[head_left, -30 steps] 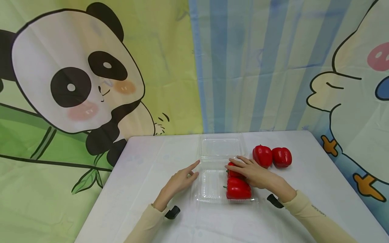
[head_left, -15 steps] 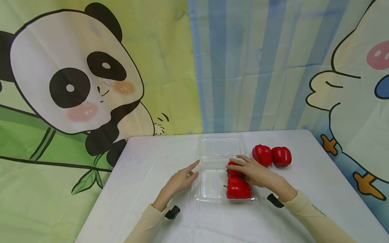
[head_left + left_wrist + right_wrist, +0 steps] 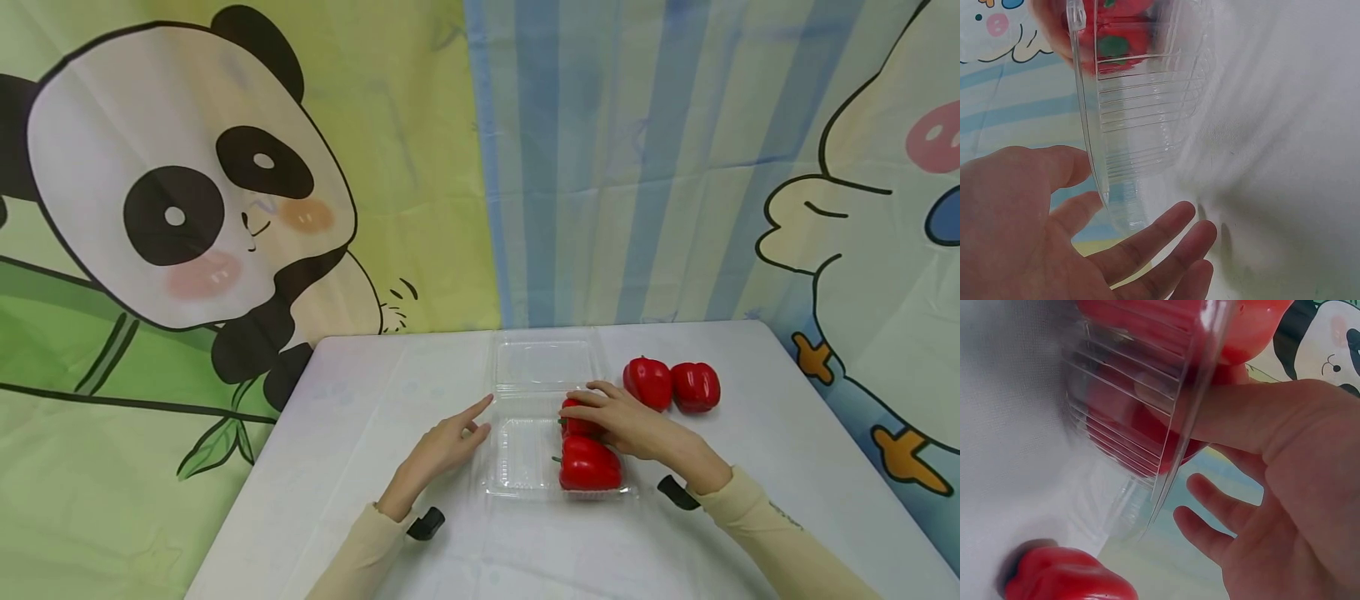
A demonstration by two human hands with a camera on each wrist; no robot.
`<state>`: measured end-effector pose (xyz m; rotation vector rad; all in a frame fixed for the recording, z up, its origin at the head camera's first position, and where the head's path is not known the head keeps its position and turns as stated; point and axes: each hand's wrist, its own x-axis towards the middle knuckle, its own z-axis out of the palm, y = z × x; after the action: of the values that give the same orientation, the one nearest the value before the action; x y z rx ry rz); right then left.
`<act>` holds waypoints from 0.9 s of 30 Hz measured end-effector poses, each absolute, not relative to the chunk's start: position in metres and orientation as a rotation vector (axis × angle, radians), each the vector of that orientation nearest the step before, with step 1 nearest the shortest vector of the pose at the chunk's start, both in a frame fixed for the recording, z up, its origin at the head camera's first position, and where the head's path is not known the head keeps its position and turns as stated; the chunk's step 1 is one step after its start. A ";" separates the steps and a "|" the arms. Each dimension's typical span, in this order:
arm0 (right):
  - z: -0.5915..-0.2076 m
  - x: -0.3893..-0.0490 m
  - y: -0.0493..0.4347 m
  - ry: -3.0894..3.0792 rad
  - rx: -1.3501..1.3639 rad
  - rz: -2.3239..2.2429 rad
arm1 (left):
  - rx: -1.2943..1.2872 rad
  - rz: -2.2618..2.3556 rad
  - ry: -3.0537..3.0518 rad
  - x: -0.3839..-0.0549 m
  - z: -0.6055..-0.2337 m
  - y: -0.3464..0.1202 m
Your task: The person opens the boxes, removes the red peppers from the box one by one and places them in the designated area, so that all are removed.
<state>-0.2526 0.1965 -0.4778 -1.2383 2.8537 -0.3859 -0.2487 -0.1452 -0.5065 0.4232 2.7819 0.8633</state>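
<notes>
A clear plastic clamshell box point(image 3: 525, 454) lies unfolded on the table, its lid point(image 3: 547, 364) laid back on the far side. Two red bell peppers fill its right half, stems toward the left. My right hand point(image 3: 637, 427) grips the rear bell pepper point(image 3: 577, 419), thumb point(image 3: 1229, 415) down inside the box wall; its fingers partly cover that pepper. In front of it sits the other bell pepper point(image 3: 590, 464). At the box's left edge my left hand point(image 3: 444, 448) has its fingers extended, with the thumb point(image 3: 1069, 167) and index fingertips at the rim in the left wrist view.
Right of the lid, two more red bell peppers, one left point(image 3: 647, 383) and one right point(image 3: 696, 387), stand side by side on the white table point(image 3: 360, 417). A printed curtain point(image 3: 420, 167) hangs behind the table's back edge.
My right hand has shifted very slightly on the rear bell pepper. The left hand, box and other peppers stay in place.
</notes>
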 end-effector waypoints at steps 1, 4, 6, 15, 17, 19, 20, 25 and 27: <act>-0.477 -0.253 0.196 2.853 -1.241 -0.388 | 0.422 0.862 2.781 -0.249 -0.506 -0.145; -0.477 -0.253 0.196 2.850 -1.249 -0.396 | 0.422 0.859 2.779 -0.249 -0.506 -0.145; -0.476 -0.253 0.196 2.849 -1.248 -0.400 | 0.421 0.859 2.779 -0.249 -0.506 -0.145; -0.476 -0.254 0.195 2.855 -1.245 -0.403 | 0.415 0.842 2.785 -0.250 -0.508 -0.145; -0.476 -0.254 0.195 2.856 -1.246 -0.408 | 0.416 0.842 2.785 -0.250 -0.508 -0.146; -0.476 -0.254 0.195 2.858 -1.247 -0.411 | 0.416 0.848 2.783 -0.250 -0.508 -0.146; -0.476 -0.254 0.195 2.858 -1.249 -0.412 | 0.415 0.851 2.782 -0.250 -0.508 -0.146; -0.475 -0.253 0.195 2.862 -1.247 -0.418 | 0.414 0.860 2.778 -0.250 -0.509 -0.147; -0.475 -0.253 0.195 2.862 -1.244 -0.423 | 0.413 0.859 2.781 -0.250 -0.510 -0.147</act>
<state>-0.2532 0.1947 -0.4751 -1.2444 2.8625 -0.4235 -0.2503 -0.1468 -0.5098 0.4127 2.7805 0.8589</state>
